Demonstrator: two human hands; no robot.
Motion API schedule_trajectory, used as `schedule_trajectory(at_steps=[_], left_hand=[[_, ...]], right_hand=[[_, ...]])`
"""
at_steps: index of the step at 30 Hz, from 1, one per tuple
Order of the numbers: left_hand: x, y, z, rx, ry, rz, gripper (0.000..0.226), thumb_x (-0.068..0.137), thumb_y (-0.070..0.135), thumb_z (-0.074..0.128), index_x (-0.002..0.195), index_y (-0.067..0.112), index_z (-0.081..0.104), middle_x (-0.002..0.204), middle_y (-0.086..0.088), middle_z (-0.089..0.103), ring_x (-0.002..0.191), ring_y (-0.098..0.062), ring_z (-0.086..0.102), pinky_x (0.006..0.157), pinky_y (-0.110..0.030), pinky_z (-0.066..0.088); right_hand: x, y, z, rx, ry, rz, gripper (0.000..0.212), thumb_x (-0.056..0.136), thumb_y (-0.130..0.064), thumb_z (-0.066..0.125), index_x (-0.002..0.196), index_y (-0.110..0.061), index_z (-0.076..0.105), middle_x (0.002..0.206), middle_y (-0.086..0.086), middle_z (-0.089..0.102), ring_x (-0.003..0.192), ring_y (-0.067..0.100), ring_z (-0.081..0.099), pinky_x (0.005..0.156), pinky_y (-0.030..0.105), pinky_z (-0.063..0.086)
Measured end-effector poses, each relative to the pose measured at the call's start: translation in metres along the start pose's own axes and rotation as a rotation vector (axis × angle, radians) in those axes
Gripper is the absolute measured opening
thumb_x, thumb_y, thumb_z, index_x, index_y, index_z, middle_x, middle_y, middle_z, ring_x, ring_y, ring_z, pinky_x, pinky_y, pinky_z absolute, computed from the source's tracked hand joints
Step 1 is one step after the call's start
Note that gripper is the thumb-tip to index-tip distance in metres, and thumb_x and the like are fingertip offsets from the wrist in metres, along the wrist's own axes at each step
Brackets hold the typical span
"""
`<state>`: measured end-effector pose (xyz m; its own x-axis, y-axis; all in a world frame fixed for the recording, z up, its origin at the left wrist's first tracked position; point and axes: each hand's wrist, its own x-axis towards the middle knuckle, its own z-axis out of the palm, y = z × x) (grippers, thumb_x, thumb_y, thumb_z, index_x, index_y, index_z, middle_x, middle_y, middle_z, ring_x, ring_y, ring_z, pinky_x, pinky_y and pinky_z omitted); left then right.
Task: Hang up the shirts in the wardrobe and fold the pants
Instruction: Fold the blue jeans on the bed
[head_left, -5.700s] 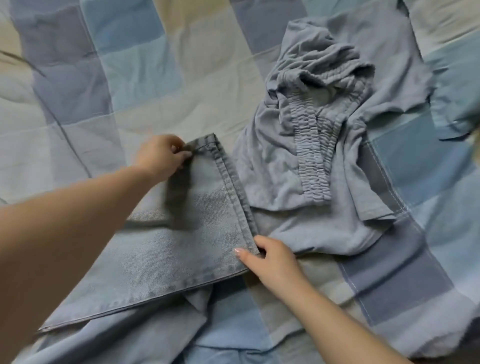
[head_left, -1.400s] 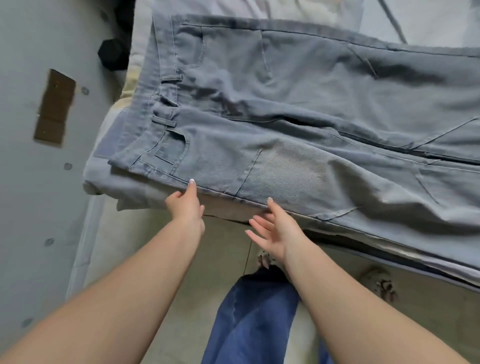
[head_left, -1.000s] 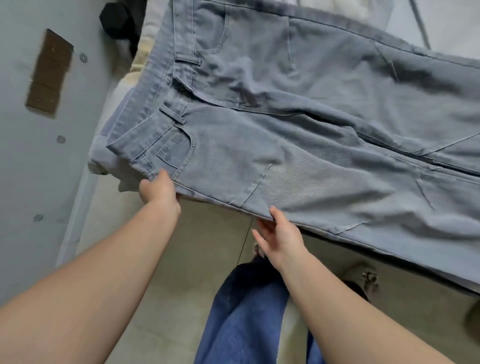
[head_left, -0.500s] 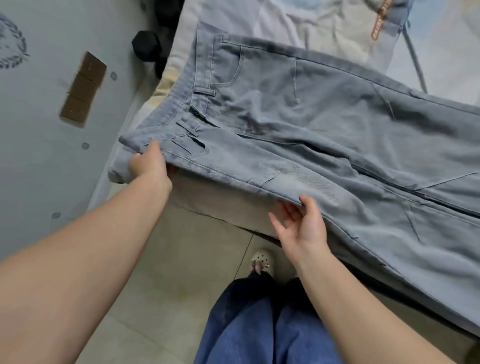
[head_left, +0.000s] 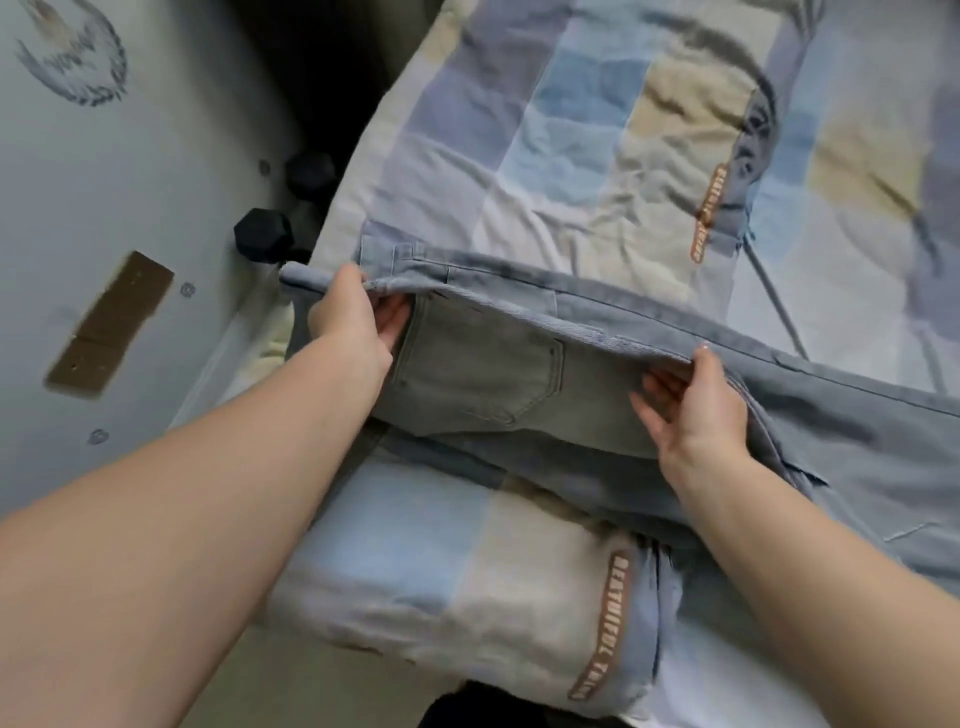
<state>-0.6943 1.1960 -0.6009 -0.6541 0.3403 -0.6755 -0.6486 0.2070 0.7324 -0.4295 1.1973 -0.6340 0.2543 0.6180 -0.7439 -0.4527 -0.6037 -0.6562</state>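
Light grey-blue jeans (head_left: 483, 374) lie across the checked quilt (head_left: 545, 130) on the bed, the near half lifted and turned over toward the far half, a back pocket showing on the raised flap. My left hand (head_left: 353, 319) grips the waistband corner at the left end. My right hand (head_left: 691, 405) pinches the raised side seam farther right, thumb on top and fingers underneath. The legs of the jeans run off the frame to the right.
A folded part of the quilt (head_left: 467, 587) with orange lettering hangs over the bed's near edge. Black dumbbells (head_left: 260, 234) lie on the floor in the gap between the bed and a pale wall panel (head_left: 104, 208) at left.
Both hands took hold of the near edge of the jeans and lifted it up and away, turning that half over onto the far half. The view tilted up onto the bed.
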Motion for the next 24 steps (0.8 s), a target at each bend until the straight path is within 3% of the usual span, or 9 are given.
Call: schedule_trajectory(at_steps=[6, 9, 12, 14, 17, 19, 20, 21, 24], left_hand=[[0.078, -0.008, 0.048, 0.148, -0.067, 0.011, 0.005, 0.090, 0.013, 0.049, 0.086, 0.013, 0.053, 0.087, -0.006, 0.063, 0.067, -0.017, 0.069, 0.056, -0.029, 0.055], [0.115, -0.017, 0.061, 0.173, -0.058, -0.007, 0.009, 0.090, 0.013, 0.049, 0.097, 0.010, 0.055, 0.092, -0.007, 0.064, 0.071, -0.019, 0.070, 0.057, -0.032, 0.056], [0.142, -0.028, 0.068, 0.246, -0.061, -0.024, 0.019, 0.090, 0.018, 0.049, 0.107, 0.012, 0.054, 0.103, -0.007, 0.066, 0.077, -0.018, 0.070, 0.064, -0.035, 0.056], [0.155, -0.038, 0.070, 0.322, -0.076, -0.029, 0.024, 0.090, 0.024, 0.050, 0.112, 0.016, 0.053, 0.107, -0.005, 0.064, 0.082, -0.018, 0.067, 0.074, -0.039, 0.054], [0.164, -0.049, 0.074, 0.480, -0.091, 0.027, 0.027, 0.091, 0.034, 0.051, 0.117, 0.025, 0.050, 0.093, 0.002, 0.059, 0.085, -0.015, 0.063, 0.086, -0.044, 0.052], [0.163, -0.054, 0.074, 0.559, -0.117, 0.066, 0.040, 0.090, 0.034, 0.052, 0.129, 0.030, 0.043, 0.100, 0.003, 0.057, 0.093, -0.017, 0.059, 0.087, -0.041, 0.051], [0.162, -0.056, 0.073, 0.602, -0.126, 0.091, 0.047, 0.090, 0.033, 0.053, 0.135, 0.031, 0.039, 0.109, 0.001, 0.056, 0.097, -0.018, 0.058, 0.086, -0.039, 0.051], [0.159, -0.058, 0.072, 0.652, -0.120, 0.125, 0.053, 0.089, 0.032, 0.054, 0.139, 0.030, 0.035, 0.117, -0.001, 0.054, 0.098, -0.019, 0.057, 0.085, -0.037, 0.051], [0.141, -0.066, 0.065, 0.761, -0.083, 0.253, 0.051, 0.087, 0.023, 0.051, 0.137, 0.024, 0.041, 0.112, -0.006, 0.061, 0.083, -0.020, 0.058, 0.076, -0.031, 0.053]], right_hand=[[0.081, -0.001, 0.050, -0.060, 0.095, 0.004, 0.022, 0.094, -0.039, 0.051, 0.099, -0.019, 0.059, 0.084, -0.001, 0.064, 0.079, 0.012, 0.063, 0.055, 0.030, 0.051], [0.114, 0.003, 0.068, -0.105, 0.095, 0.035, 0.024, 0.094, -0.039, 0.050, 0.106, -0.019, 0.056, 0.087, -0.001, 0.063, 0.080, 0.012, 0.062, 0.055, 0.031, 0.049], [0.138, 0.008, 0.077, -0.186, 0.050, 0.046, 0.024, 0.095, -0.041, 0.049, 0.100, -0.019, 0.058, 0.089, -0.002, 0.064, 0.083, 0.012, 0.061, 0.056, 0.030, 0.047], [0.151, 0.015, 0.079, -0.311, -0.025, 0.021, 0.025, 0.095, -0.041, 0.048, 0.098, -0.019, 0.059, 0.097, -0.003, 0.063, 0.089, 0.011, 0.059, 0.063, 0.028, 0.047], [0.163, 0.032, 0.081, -0.600, -0.164, -0.150, 0.017, 0.094, -0.036, 0.052, 0.091, -0.023, 0.063, 0.106, -0.002, 0.058, 0.091, 0.009, 0.054, 0.087, 0.031, 0.044], [0.161, 0.041, 0.080, -0.783, -0.264, -0.269, 0.025, 0.093, -0.036, 0.053, 0.111, -0.025, 0.065, 0.115, -0.007, 0.059, 0.099, 0.005, 0.052, 0.101, 0.029, 0.037], [0.159, 0.043, 0.078, -0.838, -0.287, -0.318, 0.031, 0.092, -0.036, 0.054, 0.120, -0.024, 0.062, 0.111, -0.008, 0.060, 0.093, 0.003, 0.052, 0.097, 0.028, 0.037], [0.154, 0.041, 0.076, -0.860, -0.280, -0.354, 0.031, 0.092, -0.035, 0.055, 0.119, -0.022, 0.064, 0.102, -0.009, 0.061, 0.085, 0.001, 0.052, 0.090, 0.027, 0.039], [0.135, 0.025, 0.064, -0.819, -0.208, -0.383, 0.014, 0.091, -0.027, 0.056, 0.086, -0.024, 0.068, 0.086, -0.006, 0.067, 0.084, 0.011, 0.064, 0.089, 0.037, 0.049]])
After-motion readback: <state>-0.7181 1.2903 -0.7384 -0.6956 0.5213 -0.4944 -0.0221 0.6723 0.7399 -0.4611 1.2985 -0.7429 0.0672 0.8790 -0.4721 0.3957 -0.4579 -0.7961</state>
